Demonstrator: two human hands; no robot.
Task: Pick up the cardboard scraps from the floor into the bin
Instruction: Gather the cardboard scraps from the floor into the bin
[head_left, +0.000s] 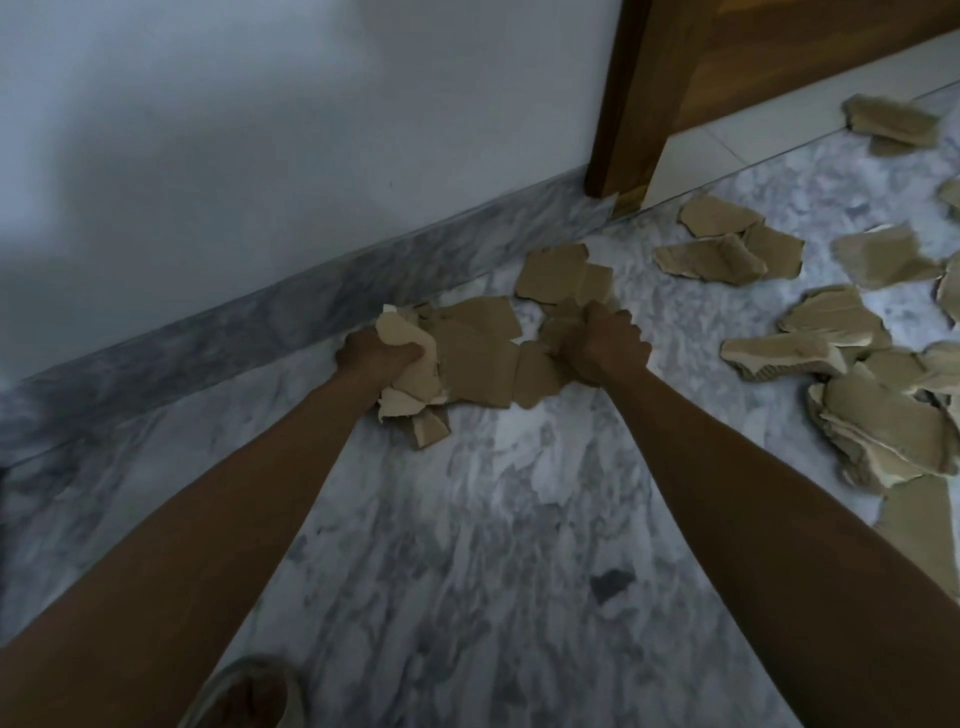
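Torn brown cardboard scraps lie on the marble floor (467, 519). A cluster of scraps (478, 353) sits near the skirting, between my two hands. My left hand (376, 356) grips a pale crumpled bunch of scraps (410, 369) at the cluster's left end. My right hand (605, 345) is curled round scraps (550, 338) at the cluster's right end, low on the floor. More scraps (563, 273) lie just beyond it. No bin is in view.
A larger spread of scraps (852, 374) covers the floor on the right. A white wall (260, 130) with a marble skirting (260, 322) runs along the left. A wooden door frame (628, 104) stands at the back. My foot (249, 696) is at the bottom.
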